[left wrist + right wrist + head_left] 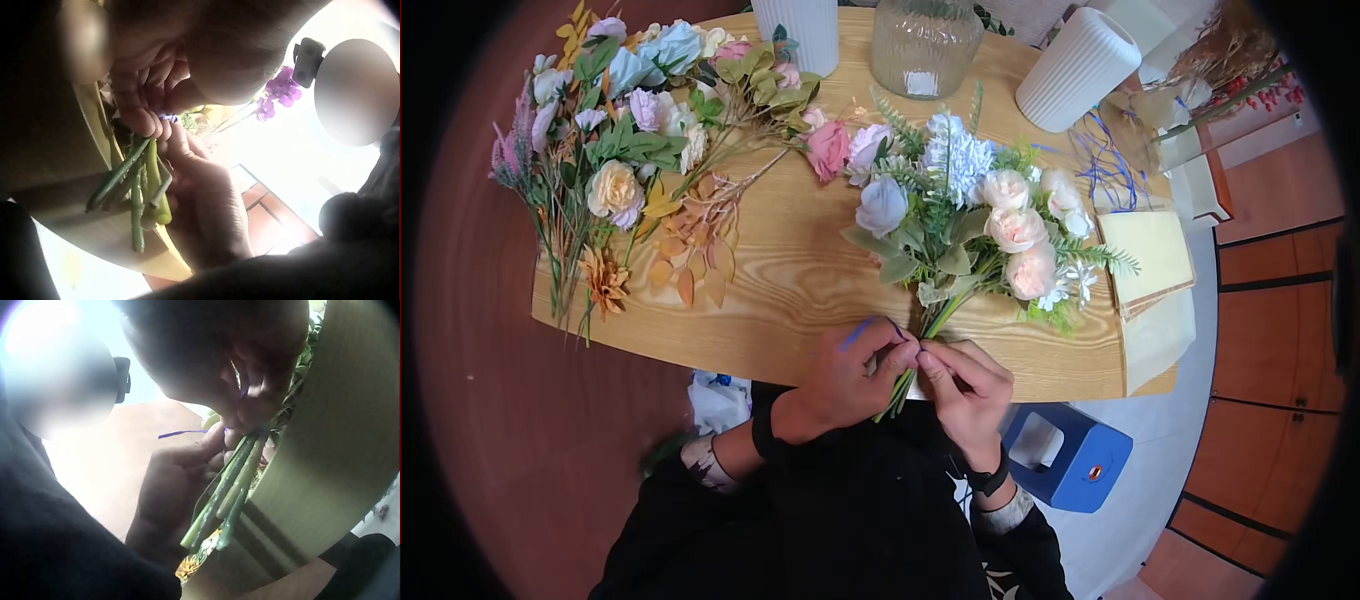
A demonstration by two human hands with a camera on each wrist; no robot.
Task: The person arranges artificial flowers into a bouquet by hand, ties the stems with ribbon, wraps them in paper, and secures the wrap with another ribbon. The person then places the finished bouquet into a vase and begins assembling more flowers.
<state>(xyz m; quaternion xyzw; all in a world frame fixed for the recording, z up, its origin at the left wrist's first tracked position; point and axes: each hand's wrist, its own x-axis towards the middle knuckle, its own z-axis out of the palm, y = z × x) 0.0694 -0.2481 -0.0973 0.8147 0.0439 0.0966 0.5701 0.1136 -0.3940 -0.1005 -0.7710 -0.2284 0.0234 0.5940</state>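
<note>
A bouquet (pixel 960 220) of pale pink, white and blue artificial flowers with green leaves lies at the table's front edge. Its bundled stems (pixel 147 187) stick out past the edge between my two hands. Both hands meet at the bundle, fingertips close together. My left hand (pixel 855 370) pinches a narrow blue-purple ribbon (pixel 181 434) at the stems, and one end trails over the back of that hand. From the other side my right hand (pixel 970 395) pinches the ribbon between thumb and forefinger. Fingers partly hide where the ribbon goes round the stems.
Many loose artificial flowers (pixel 615 185) lie on the left of the wooden table (pixel 790 270). White ribbed vases (pixel 1080 70) and a glass vase (pixel 927 50) stand at the back. Blue ribbons (pixel 1112 165) and wrapping paper (pixel 1150 260) are at the right. Below is a blue stool (pixel 1090 460).
</note>
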